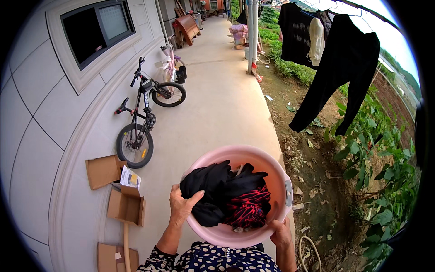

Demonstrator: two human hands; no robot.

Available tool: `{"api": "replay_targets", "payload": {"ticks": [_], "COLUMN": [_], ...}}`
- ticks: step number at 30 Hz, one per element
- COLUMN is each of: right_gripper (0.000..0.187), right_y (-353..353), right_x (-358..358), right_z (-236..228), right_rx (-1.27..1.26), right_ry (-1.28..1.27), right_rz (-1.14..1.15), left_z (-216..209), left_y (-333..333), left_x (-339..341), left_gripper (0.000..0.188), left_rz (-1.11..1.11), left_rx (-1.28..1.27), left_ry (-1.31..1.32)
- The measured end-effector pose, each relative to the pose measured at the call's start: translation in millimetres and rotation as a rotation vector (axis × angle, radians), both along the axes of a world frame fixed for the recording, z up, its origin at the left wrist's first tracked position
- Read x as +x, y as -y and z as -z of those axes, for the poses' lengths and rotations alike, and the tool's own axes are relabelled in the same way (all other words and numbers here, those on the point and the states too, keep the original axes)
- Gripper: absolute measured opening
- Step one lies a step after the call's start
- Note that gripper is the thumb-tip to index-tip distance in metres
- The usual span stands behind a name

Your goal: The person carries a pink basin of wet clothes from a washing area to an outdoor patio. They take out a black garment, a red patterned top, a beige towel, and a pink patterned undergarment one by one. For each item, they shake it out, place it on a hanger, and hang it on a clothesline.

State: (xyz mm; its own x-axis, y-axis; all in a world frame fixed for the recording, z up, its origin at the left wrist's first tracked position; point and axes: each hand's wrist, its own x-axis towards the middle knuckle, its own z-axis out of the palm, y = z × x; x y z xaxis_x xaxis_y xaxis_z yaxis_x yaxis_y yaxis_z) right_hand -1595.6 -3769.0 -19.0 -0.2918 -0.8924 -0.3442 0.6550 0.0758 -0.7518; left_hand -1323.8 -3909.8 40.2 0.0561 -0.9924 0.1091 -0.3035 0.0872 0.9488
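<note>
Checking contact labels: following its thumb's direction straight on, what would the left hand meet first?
Most likely the black cloth in the pink basin, right by the left hand; any gap is hard to judge from this view.

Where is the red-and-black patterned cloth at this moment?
In the head view, low and just right of centre, the red-and-black cloth lies inside the pink basin, beside the black clothes, toward the right hand.

The pale walkway (217, 104) carries a black bicycle (146, 100), a pink bicycle (170, 64) and cardboard boxes (123, 206).
</note>
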Motion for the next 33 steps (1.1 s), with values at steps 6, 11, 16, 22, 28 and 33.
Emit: {"api": "replay_targets", "payload": {"ticks": [6, 11, 16, 22, 28, 33], "right_gripper": [0.029, 0.032, 0.038, 0.033, 0.029, 0.047], "right_y": [166, 284, 402, 542, 662, 776], "right_x": [-69, -104, -117, -141, -173, -201], "right_z": [-8, -9, 20, 24, 18, 22], "right_rx": [0.021, 0.02, 0.078, 0.096, 0.097, 0.17], "right_ry": [0.024, 0.033, -0.001, 0.011, 0.007, 0.038], "right_rz": [-0.141, -0.242, -0.268, -0.144, 0.021, 0.063], "left_z": [4, -4, 20, 41, 35, 53], "left_y": [123, 214, 332, 512, 670, 782], "left_x": [-58, -88, -101, -132, -184, -217], "left_gripper": [0.041, 0.034, 0.03, 0.03, 0.035, 0.038], "left_rz": [-0.192, -0.276, -0.29, -0.148, -0.006, -0.02], "left_rx": [0.008, -0.012, 0.037, 0.062, 0.11, 0.13], "left_ry": [-0.065, -0.114, -0.113, -0.178, -0.134, -0.127]}}
